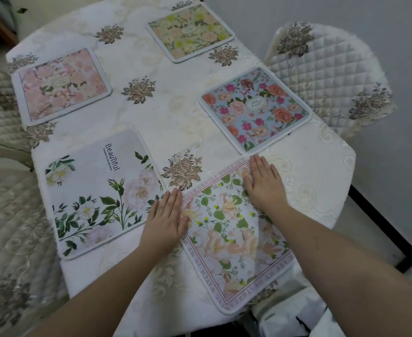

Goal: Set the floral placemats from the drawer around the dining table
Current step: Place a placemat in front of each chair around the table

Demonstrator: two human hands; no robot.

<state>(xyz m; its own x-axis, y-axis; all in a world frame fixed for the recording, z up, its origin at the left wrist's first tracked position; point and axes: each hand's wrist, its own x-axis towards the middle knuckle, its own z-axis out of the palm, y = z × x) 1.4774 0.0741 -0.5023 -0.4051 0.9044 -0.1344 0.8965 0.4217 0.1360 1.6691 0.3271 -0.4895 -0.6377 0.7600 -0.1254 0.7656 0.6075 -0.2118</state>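
The fingers (175, 198) of the left hand (164, 222) lie straight and close together, flat on the left corner of the nearest placemat (234, 239), the thumb resting against its printed surface. The fingers (260, 166) of the right hand (264, 184) are likewise straight and only slightly spread, pressed flat on the upper right part of the same mat, near its far edge. Neither hand curls round anything; both palms face down.

This nearest placemat sits in the lower centre of the frame, turned at an angle so that one corner hangs toward the near edge of the desk (175, 113). It shows peach flowers, green leaves and a pink border with lettering.

Just left of it, in the lower left, lies a pale placemat with white flowers and the word "Beautiful" (100, 190), its right edge touching or nearly touching the left hand. Above the right hand, centre right, lies a blue placemat with pink and orange roses (254, 109), its near corner just beside the right fingertips. In the upper left is a pink floral placemat (62, 86), and at the upper centre a yellow-green floral placemat (190, 31).

The desk carries a cream tablecloth (309, 171) embroidered with brown rose motifs. A quilted chair (326, 74) stands at the upper right, and another covered chair (3, 117) at the left edge.
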